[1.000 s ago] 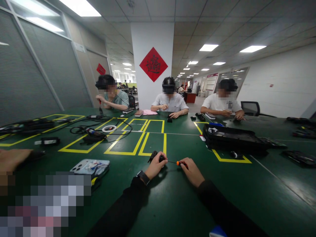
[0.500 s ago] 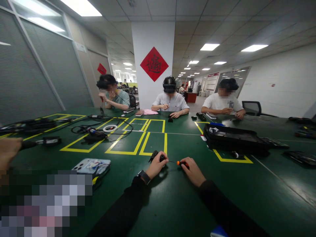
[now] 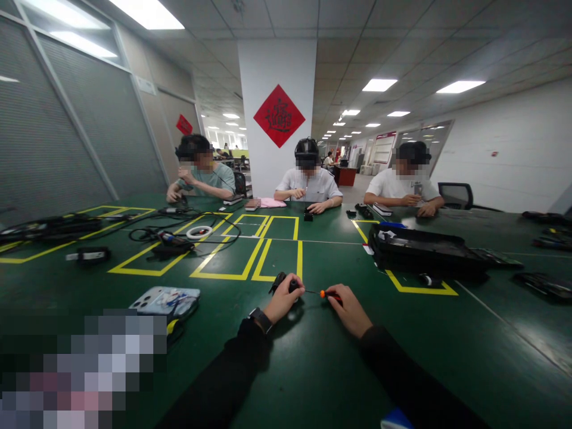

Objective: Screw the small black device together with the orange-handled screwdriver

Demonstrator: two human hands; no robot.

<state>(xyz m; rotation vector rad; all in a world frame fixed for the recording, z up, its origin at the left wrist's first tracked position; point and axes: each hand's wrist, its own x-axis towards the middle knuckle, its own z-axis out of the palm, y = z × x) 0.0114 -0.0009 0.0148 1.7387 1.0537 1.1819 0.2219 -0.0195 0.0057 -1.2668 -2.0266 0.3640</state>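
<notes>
My left hand (image 3: pixel 283 298) is closed around a small black device (image 3: pixel 277 282), whose exact kind I cannot make out; part of it sticks out past my fingers on the left. In my right hand (image 3: pixel 349 311) is a screwdriver (image 3: pixel 323 294) with an orange and black handle. Its thin shaft points left, and the tip meets the fingers of my left hand. Whether the tip touches the black device is hidden by those fingers. Both hands are low over the green table (image 3: pixel 313 369).
Left of my hands lies a phone (image 3: pixel 156 300) with small items on it. Farther left are black cables (image 3: pixel 134 229) and a tape roll (image 3: pixel 199 232). A long black tray-like case (image 3: pixel 424 247) stands at right. Several people sit across the table.
My hands stay almost in place, with the screwdriver barely shifted. At far left, another person's hand with a dark tool has left the view. The person across at left has lowered one hand.
</notes>
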